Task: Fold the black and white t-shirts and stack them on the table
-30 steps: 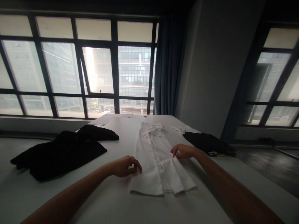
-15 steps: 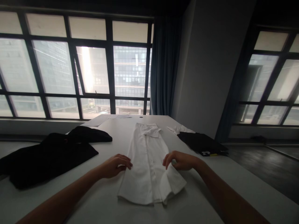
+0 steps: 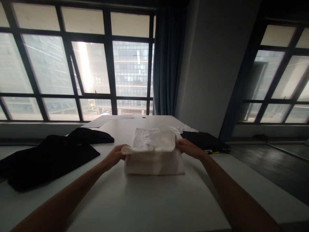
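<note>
On the table in front of me is a white garment, its near part lifted and doubled back over the far part. My left hand grips the left side of the raised fold, fingers closed and partly covered by the cloth. At the right side of that fold, my right hand pinches the fabric, its fingertips hidden behind it. The lower section of the garment hangs down toward me and is slightly blurred. Whether it is a shirt or another kind of clothing I cannot tell.
Black clothing lies in a loose heap on the left of the white table. Folded dark garments and a white one rest at the right. Paper sheets lie at the far left edge, before the windows.
The garment lay stretched out lengthwise; now its near end is raised and folded away from me. Both hands have closed on its sides and moved slightly apart and farther forward.
</note>
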The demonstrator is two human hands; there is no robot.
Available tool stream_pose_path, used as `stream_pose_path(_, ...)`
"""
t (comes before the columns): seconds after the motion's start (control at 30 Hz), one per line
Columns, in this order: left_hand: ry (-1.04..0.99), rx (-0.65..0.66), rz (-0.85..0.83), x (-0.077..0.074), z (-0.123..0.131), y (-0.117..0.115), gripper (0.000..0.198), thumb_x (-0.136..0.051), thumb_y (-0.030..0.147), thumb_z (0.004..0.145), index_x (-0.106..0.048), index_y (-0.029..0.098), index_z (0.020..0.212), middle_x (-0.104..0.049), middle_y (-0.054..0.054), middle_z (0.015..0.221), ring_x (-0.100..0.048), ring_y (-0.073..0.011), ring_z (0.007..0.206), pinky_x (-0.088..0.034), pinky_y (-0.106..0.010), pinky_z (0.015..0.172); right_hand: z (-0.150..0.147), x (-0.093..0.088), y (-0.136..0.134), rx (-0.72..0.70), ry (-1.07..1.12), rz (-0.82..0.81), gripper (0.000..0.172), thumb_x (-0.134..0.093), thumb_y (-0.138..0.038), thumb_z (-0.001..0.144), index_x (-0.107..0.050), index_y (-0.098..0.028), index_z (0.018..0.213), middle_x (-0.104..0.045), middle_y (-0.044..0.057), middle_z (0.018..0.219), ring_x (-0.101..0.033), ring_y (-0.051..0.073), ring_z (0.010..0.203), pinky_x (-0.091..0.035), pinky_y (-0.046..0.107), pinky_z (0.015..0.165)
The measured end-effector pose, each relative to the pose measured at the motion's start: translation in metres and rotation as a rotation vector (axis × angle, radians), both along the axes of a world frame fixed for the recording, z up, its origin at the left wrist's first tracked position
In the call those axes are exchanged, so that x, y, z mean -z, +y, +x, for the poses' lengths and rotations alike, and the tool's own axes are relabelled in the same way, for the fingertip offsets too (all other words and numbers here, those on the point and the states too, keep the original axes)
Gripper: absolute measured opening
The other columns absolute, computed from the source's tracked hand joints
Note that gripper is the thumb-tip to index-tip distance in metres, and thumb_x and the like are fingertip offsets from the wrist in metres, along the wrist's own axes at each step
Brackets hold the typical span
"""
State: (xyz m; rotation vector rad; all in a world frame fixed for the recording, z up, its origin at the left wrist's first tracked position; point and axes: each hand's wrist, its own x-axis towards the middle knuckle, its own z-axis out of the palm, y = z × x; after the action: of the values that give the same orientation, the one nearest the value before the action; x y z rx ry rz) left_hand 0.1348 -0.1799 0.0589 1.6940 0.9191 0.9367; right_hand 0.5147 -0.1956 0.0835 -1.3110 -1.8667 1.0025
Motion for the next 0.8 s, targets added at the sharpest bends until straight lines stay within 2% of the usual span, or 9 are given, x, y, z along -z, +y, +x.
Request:
stream_pose_path(0.1, 0.001, -0.176, -0.143, 0.020, 0.005, 0.019, 0.061, -0.066, 0.062, 0.075, -0.064, 0.013, 0.111, -0.068, -0.007, 0.088, -0.064, -0.0156, 0.064, -0.053, -0.032, 0.065, -0.010, 0.023, 0.022, 0.312, -0.088, -0.042, 0.070, -0.059, -0.068, 0.082, -0.060, -0.011, 0.121, -0.069, 0.013, 0.095, -0.063, 0.019, 0.071, -0.053, 0.029, 0.058)
stream_pose_path(0.17, 0.056, -0.211, -0.158, 0.029, 0.004, 0.025, 0.069, -0.068, 0.058, 0.076, -0.057, 0.012, 0.126, -0.068, -0.007, 0.091, -0.062, -0.0130, 0.062, -0.053, -0.031, 0.066, -0.012, 0.033, 0.028, 0.378, -0.170, -0.113, 0.072, -0.062, -0.061, 0.084, -0.051, -0.011, 0.135, -0.068, 0.016, 0.104, -0.064, 0.019, 0.072, -0.053, 0.028, 0.057)
stream_pose_path(0.27, 0.217, -0.190, -0.034, 0.035, 0.003, 0.024, 0.074, -0.074, 0.047, 0.073, -0.054, 0.012, 0.135, -0.069, -0.012, 0.105, -0.065, -0.0166, 0.074, -0.054, -0.034, 0.076, -0.011, 0.040, 0.031, 0.340, -0.227, -0.112, 0.077, -0.069, -0.047, 0.083, -0.042, -0.012, 0.146, -0.065, 0.018, 0.118, -0.067, 0.021, 0.081, -0.055, 0.030, 0.065)
stream_pose_path(0.37, 0.432, -0.193, 0.113, 0.033, 0.006, 0.020, 0.062, -0.072, 0.036, 0.071, -0.063, 0.014, 0.128, -0.068, -0.014, 0.121, -0.067, -0.0224, 0.088, -0.052, -0.036, 0.087, -0.009, 0.046, 0.033, 0.297, -0.319, -0.002, 0.071, -0.075, -0.028, 0.075, -0.053, -0.011, 0.140, -0.062, 0.017, 0.129, -0.066, 0.025, 0.101, -0.052, 0.034, 0.088)
stream_pose_path(0.47, 0.560, -0.169, 0.149, 0.025, 0.010, 0.012, 0.056, -0.067, 0.029, 0.070, -0.068, 0.016, 0.124, -0.069, -0.011, 0.125, -0.068, -0.0255, 0.095, -0.051, -0.035, 0.091, -0.013, 0.055, 0.036, 0.255, -0.415, 0.092, 0.061, -0.072, -0.018, 0.071, -0.062, -0.013, 0.131, -0.062, 0.013, 0.133, -0.061, 0.027, 0.115, -0.044, 0.035, 0.102)
stream_pose_path(0.53, 0.628, -0.147, 0.120, 0.018, 0.008, 0.005, 0.056, -0.067, 0.025, 0.067, -0.068, 0.018, 0.123, -0.068, -0.010, 0.126, -0.068, -0.0262, 0.098, -0.052, -0.034, 0.089, -0.020, 0.059, 0.036, 0.198, -0.425, 0.139, 0.055, -0.069, -0.018, 0.074, -0.064, -0.015, 0.129, -0.062, 0.011, 0.134, -0.059, 0.026, 0.119, -0.043, 0.036, 0.104)
stream_pose_path(0.63, 0.720, -0.059, 0.033, 0.008, -0.005, -0.009, 0.060, -0.068, 0.024, 0.062, -0.068, 0.024, 0.123, -0.067, -0.008, 0.126, -0.070, -0.0243, 0.086, -0.056, -0.031, 0.073, -0.034, 0.060, 0.030, 0.105, -0.394, 0.233, 0.050, -0.064, -0.020, 0.077, -0.066, -0.017, 0.127, -0.059, 0.011, 0.137, -0.056, 0.025, 0.124, -0.040, 0.036, 0.108)
stream_pose_path(0.73, 0.740, 0.067, -0.055, 0.003, -0.017, -0.018, 0.068, -0.074, 0.031, 0.060, -0.064, 0.028, 0.127, -0.065, -0.008, 0.125, -0.069, -0.0208, 0.077, -0.055, -0.028, 0.063, -0.046, 0.050, 0.021, 0.002, -0.432, 0.229, 0.048, -0.065, -0.024, 0.077, -0.068, -0.017, 0.124, -0.061, 0.011, 0.135, -0.057, 0.026, 0.123, -0.040, 0.035, 0.108)
stream_pose_path(0.8, 0.716, 0.065, -0.035, 0.003, -0.017, -0.022, 0.069, -0.075, 0.040, 0.063, -0.061, 0.028, 0.130, -0.065, -0.008, 0.123, -0.068, -0.0190, 0.077, -0.055, -0.028, 0.066, -0.048, 0.039, 0.015, -0.036, -0.515, 0.163, 0.046, -0.068, -0.025, 0.075, -0.070, -0.019, 0.120, -0.064, 0.010, 0.129, -0.060, 0.027, 0.116, -0.044, 0.036, 0.103)
